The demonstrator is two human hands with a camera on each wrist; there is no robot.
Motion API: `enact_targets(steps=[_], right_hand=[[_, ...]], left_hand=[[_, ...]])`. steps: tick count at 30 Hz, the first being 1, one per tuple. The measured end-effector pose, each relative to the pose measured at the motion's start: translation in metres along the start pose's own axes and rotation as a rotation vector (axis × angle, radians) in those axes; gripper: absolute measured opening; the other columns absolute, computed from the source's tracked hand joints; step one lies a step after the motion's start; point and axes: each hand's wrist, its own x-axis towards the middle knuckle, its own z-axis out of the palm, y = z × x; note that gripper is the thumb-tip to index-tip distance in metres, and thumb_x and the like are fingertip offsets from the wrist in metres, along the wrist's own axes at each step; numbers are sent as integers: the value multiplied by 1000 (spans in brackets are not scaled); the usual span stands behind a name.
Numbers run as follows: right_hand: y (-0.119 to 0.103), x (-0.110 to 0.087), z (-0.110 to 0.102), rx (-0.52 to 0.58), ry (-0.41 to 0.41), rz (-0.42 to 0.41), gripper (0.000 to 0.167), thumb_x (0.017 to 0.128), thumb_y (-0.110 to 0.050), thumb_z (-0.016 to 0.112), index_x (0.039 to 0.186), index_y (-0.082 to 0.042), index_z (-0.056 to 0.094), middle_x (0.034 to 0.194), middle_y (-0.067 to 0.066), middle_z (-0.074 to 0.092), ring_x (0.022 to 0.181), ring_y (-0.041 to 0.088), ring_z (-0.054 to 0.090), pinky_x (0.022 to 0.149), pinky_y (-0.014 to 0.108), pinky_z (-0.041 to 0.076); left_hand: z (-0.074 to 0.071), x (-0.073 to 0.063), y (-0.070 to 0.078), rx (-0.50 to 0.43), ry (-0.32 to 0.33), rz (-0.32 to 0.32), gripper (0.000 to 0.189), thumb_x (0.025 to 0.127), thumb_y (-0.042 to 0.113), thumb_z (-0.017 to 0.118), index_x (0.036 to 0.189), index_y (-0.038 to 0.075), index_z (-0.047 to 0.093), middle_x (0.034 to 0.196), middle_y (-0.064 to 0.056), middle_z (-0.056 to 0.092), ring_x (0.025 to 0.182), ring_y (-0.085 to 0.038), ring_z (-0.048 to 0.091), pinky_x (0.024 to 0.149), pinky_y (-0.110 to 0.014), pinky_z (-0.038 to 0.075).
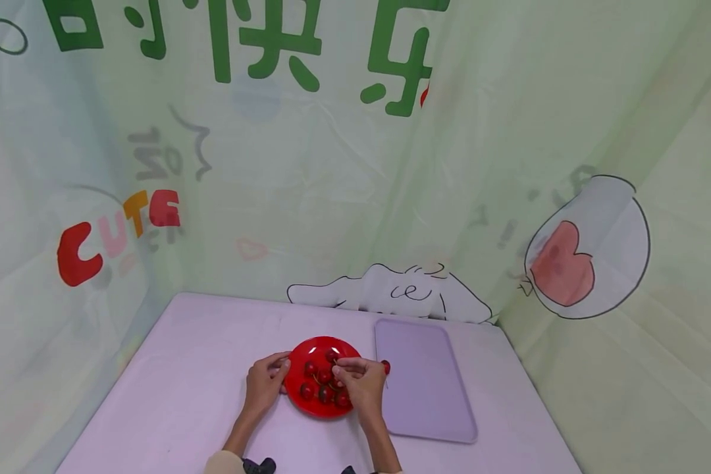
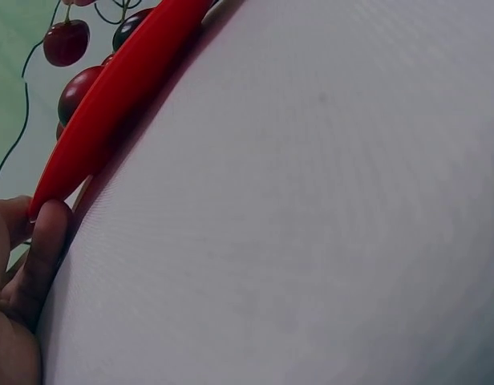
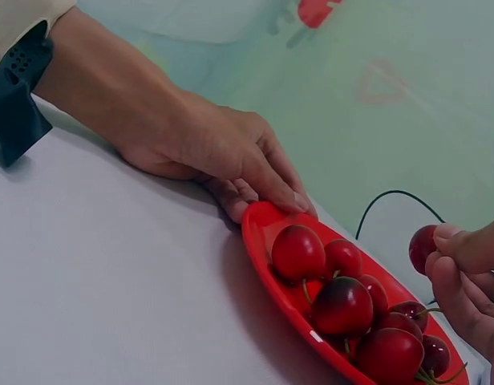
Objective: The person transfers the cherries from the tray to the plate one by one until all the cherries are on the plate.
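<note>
A red plate (image 1: 296,405) holding several dark red cherries (image 1: 326,394) sits on the pale table. My left hand (image 1: 264,382) grips its left rim between thumb and fingers; in the left wrist view the fingers (image 2: 50,245) are at the rim's edge. Over the plate's right side, my right hand (image 1: 364,385) pinches one cherry (image 3: 423,247) between thumb and fingertips, apart from the pile in the right wrist view. Another cherry (image 1: 386,367) with a thin stem shows just right of that hand, at the left edge of a lilac tray (image 1: 426,382), partly hidden by the hand.
The tray lies flat right of the plate. Table surface (image 1: 213,342) extends left of the plate. Printed pale curtains (image 1: 332,197) stand behind the table and at both sides. A dark wrist strap (image 3: 18,92) sits on the left arm.
</note>
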Motion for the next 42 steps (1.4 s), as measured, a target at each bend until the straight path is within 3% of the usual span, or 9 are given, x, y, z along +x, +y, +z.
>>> enact_targets(steps=[13,23,32,42], right_hand=[[4,5,16,-209,13,-204,10,86,4,89,94,-2,86,84,10,83,68,7,71,64,18,62],[5,4,23,-300,29,-215,11,86,5,89,91,-4,86,83,7,82,67,7,71,66,20,63],[4,3,26,-384,14,-210,12,88,2,88,99,-4,86,88,7,83,70,9,68,68,21,64],[5,1,31,-444,28,-262,15,87,5,87,100,-2,86,85,7,81,69,7,66,67,21,64]], left_hand=[[-2,-1,2,-15,1,-2,32,107,14,70,139,6,74,116,-18,78,54,-9,63,59,-18,58],[-3,-2,5,-21,-2,2,32,107,12,70,138,3,73,114,-19,78,52,-9,62,58,-17,57],[-2,-1,5,-12,0,13,33,107,12,70,138,3,73,115,-20,79,52,-8,62,59,-17,58],[-1,1,0,-6,4,12,33,107,16,71,139,5,74,116,-17,79,54,-8,62,59,-17,58]])
